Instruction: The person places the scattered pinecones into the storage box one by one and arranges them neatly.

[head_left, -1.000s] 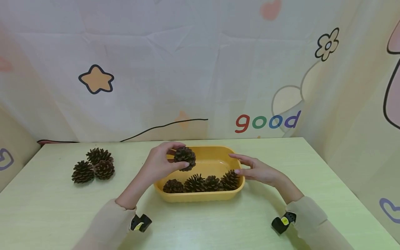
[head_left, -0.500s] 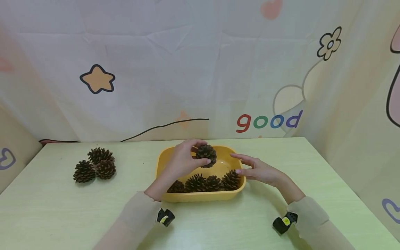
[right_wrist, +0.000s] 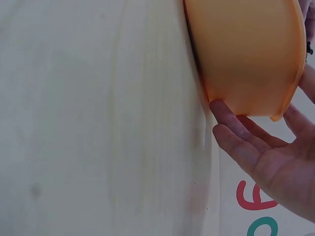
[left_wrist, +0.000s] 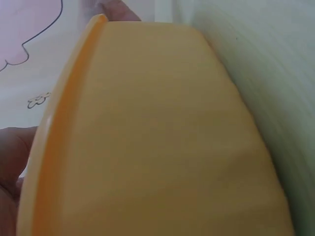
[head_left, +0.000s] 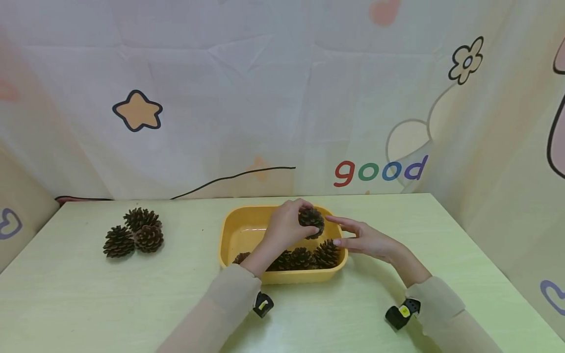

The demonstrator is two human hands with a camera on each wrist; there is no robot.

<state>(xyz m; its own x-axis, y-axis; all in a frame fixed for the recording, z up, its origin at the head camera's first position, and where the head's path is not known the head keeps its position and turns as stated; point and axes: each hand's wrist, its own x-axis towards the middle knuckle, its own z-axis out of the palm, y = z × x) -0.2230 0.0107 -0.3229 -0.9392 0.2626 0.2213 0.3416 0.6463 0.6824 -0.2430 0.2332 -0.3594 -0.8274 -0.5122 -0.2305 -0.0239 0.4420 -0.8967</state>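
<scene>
Head view: left hand, pinching pine cone, has crossed yellow tub toward far right corner; cone not yet released. Right hand, fingers spread, touches right edge.

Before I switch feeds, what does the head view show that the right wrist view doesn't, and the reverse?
Only the head view shows three pine cones on the table and the cones lying inside the yellow basin. Only the right wrist view shows lower fingertips of the right grip near the base of the basin's outer wall. Both show that grip, basin, table and coloured lettering.
</scene>
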